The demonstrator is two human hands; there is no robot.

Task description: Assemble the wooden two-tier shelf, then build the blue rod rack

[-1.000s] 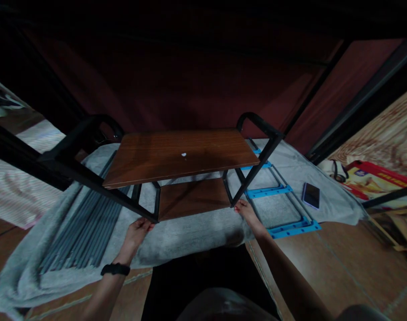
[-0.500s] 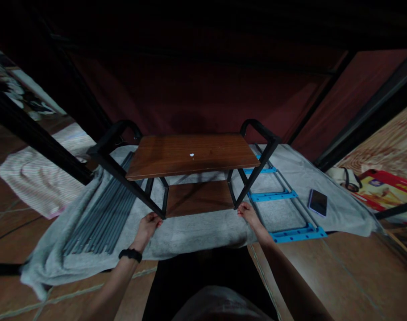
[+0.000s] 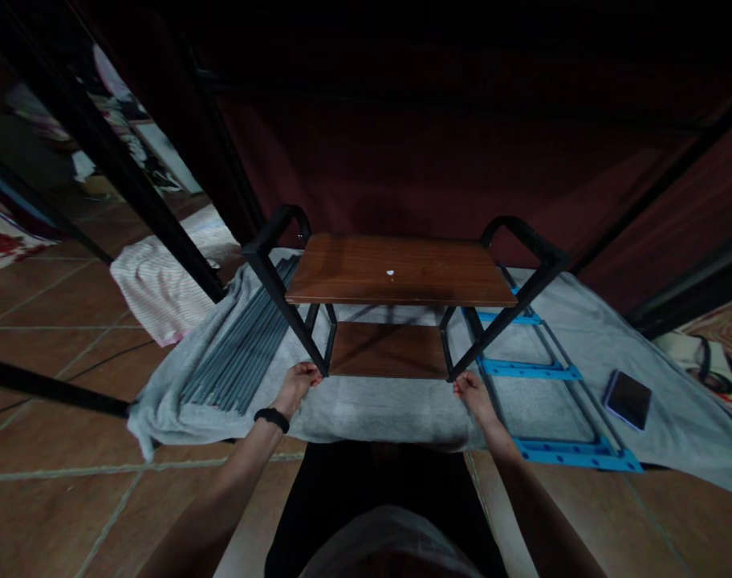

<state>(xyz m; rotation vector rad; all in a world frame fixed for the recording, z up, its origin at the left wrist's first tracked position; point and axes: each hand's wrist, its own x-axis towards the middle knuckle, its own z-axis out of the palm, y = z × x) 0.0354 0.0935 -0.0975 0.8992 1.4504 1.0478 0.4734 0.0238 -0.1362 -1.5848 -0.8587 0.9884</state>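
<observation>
A small two-tier shelf (image 3: pixel 396 269) with brown wood-look boards and a black metal frame stands upright on a grey cloth. Its lower board (image 3: pixel 390 353) rests close to the cloth's front. My left hand (image 3: pixel 299 384), with a black band on the wrist, is closed at the shelf's front left bottom corner. At the front right bottom corner my right hand (image 3: pixel 471 393) is closed in the same way. The fingertips of both hands are partly hidden against the frame. A small white mark (image 3: pixel 390 273) shows on the top board.
Grey rods (image 3: pixel 246 345) lie in a bundle on the grey cloth (image 3: pixel 396 413) to the left. On the right lie a blue-and-grey frame (image 3: pixel 531 369) and a phone (image 3: pixel 629 399). Dark metal posts (image 3: pixel 155 225) rise at left; a striped cloth (image 3: pixel 161 281) is behind.
The camera view has turned left, so everything sits further right in the picture. Both hands stay at the shelf's bottom corners, and the shelf keeps its place on the cloth.
</observation>
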